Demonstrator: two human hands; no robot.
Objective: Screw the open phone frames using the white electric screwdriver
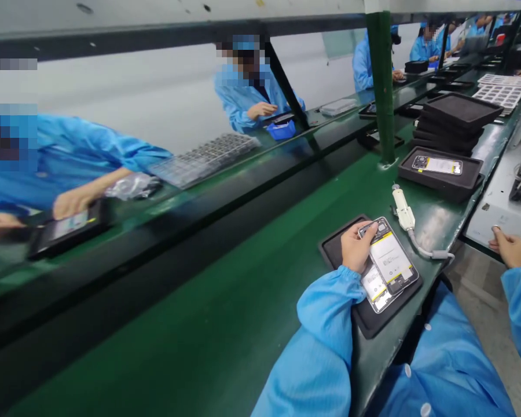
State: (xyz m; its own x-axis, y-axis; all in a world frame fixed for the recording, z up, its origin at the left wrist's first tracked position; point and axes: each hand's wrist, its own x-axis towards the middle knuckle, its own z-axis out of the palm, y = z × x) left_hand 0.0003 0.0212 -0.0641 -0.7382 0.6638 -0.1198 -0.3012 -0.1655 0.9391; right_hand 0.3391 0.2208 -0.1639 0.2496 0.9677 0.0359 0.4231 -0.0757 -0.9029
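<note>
On the near edge of the green bench [226, 324], the left hand [356, 248] is closed on the upper end of an opened phone [389, 263], thumb and fingers gripping its top edge while the device, its white battery face up, rests tilted in a black foam tray [336, 246]. The phone looks part lifted from the tray, so the step in hand seems to be picking it up or seating it there; I cannot tell which. The right hand [510, 248] is well apart from it, lying palm down on the white bench surface [499, 200] to the right, fingers loosely together and holding nothing that shows. Any next move with the phone calls for a level lift clear of the tray's rim, with fingers kept off the exposed parts. Just beside the tray lies a white tool on a cable [403, 215], whose lead curls close to the phone's far corner and could snag it. Further along sits a second tray holding another phone [438, 165], behind it a stack of empty black trays [458, 119], and a green post [382, 87] rises between. Across the belt, other people in blue coats work at their own trays.
</note>
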